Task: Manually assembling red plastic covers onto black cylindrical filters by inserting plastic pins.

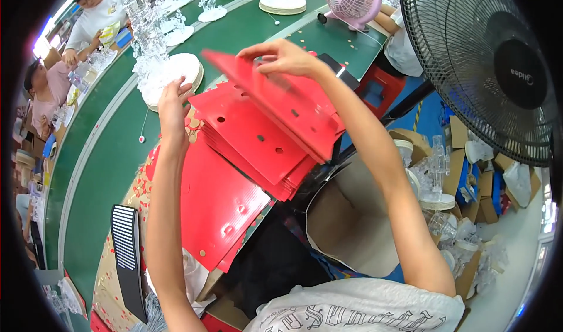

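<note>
My right hand (284,59) grips the upper edge of a red sheet with punched holes (275,106), which is tilted up and blurred by motion. Below it lies a fanned stack of red sheets (240,135) with round holes. My left hand (174,106) is raised beside the stack's far left corner, fingers bent and apart, with nothing seen in it. Just beyond that hand stands a pile of white round discs (190,68) with clear plastic pieces (145,36) on top. More red sheets (205,197) lie flat, nearer to me.
A large black fan (510,68) stands at the right, a pink fan (355,3) at the far side. An open drum-like bin (352,226) is by my right arm. A black striped strip (126,250) lies left. Two people (97,9) work across the green conveyor (88,150).
</note>
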The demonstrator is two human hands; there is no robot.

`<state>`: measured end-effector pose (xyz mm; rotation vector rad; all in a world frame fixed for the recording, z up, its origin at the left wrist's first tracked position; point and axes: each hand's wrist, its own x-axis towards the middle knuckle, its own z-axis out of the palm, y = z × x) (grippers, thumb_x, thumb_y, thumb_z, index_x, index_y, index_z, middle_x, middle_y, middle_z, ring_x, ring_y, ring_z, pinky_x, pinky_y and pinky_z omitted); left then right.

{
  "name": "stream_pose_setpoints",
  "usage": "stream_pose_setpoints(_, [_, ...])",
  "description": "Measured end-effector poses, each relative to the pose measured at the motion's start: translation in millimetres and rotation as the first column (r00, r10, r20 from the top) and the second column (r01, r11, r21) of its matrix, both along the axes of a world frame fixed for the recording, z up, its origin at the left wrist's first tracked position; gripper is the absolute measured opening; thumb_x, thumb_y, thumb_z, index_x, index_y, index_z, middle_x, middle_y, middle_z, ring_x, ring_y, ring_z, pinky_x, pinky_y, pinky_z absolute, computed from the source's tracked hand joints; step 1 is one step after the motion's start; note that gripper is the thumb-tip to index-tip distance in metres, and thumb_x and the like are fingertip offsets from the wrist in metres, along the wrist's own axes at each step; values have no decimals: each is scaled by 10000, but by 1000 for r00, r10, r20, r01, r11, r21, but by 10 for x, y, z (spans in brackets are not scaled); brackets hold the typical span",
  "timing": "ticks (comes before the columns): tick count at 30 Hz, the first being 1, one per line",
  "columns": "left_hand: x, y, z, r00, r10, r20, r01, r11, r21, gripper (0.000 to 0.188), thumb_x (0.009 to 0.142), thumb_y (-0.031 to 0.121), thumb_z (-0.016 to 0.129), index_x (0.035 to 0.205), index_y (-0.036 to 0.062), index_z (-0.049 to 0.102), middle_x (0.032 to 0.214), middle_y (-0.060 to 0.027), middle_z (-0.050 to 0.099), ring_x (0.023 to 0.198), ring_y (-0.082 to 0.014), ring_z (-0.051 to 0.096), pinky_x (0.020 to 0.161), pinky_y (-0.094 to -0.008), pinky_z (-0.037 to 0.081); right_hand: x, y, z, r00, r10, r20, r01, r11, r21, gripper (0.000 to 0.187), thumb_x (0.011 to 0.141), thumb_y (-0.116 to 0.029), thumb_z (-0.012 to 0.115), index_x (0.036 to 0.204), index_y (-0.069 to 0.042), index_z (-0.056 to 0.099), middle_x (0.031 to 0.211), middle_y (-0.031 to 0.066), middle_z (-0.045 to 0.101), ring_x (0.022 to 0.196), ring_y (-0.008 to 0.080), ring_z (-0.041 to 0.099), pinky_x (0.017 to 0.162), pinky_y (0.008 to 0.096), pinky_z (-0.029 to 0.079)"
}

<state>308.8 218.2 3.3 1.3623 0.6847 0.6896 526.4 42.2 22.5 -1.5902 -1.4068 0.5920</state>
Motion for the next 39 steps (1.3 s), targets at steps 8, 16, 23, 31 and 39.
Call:
stream_pose_setpoints(8, [896, 220, 456, 607, -434, -666, 711, 671, 211, 434, 933, 393, 598, 1231, 84, 655, 1035, -31, 659, 829, -131, 600, 699, -294, 446, 573, -281, 537, 961, -126, 247, 155, 982, -105, 494, 849, -86, 604, 1343, -84, 628, 1290, 54, 662, 1139, 137, 596, 1002, 311, 473])
stream_pose_setpoints(16, [1762, 348, 146, 339, -555, -760, 855, 519, 3, 326, 903, 139, 508, 1155, -8, 655, 936, -95, 717, 717, -175, 684, 573, -306, 490, 885, -214, -416, 847, -69, 528, 184, 968, -169, 471, 813, -53, 645, 1283, -59, 608, 1155, 114, 684, 1072, 246, 653, 967, 369, 511])
stream_pose_setpoints(23, [1784, 225, 241, 416, -665, -620, 753, 634, -175, 282, 938, 167, 521, 1113, 2, 667, 866, -45, 605, 708, -141, 617, 574, -258, 467, 876, -193, -492, 894, -28, 448, 203, 916, -347, 552, 784, -19, 593, 1335, -48, 572, 1077, 150, 678, 993, 299, 646, 910, 387, 517])
stream_pose_setpoints(31, [1872, 69, 179, 538, -702, -467, 789, 614, -13, 345, 934, 49, 578, 1238, -115, 588, 991, -118, 648, 745, -138, 605, 670, -298, 524, 1011, -168, -456, 878, -76, 472, 230, 932, -279, 643, 756, -30, 585, 1390, -133, 571, 1209, 145, 681, 1060, 313, 651, 962, 375, 510])
stream_pose_setpoints(39, [1733, -73, 327, 669, -677, -306, 717, 696, 28, 396, 961, 59, 561, 1324, -100, 533, 1041, -128, 652, 792, -132, 593, 736, -274, 499, 1128, -301, -227, 950, 95, 297, 18, 935, -355, 715, 742, -98, 599, 1449, -172, 527, 1287, 121, 664, 1093, 213, 644, 967, 375, 506])
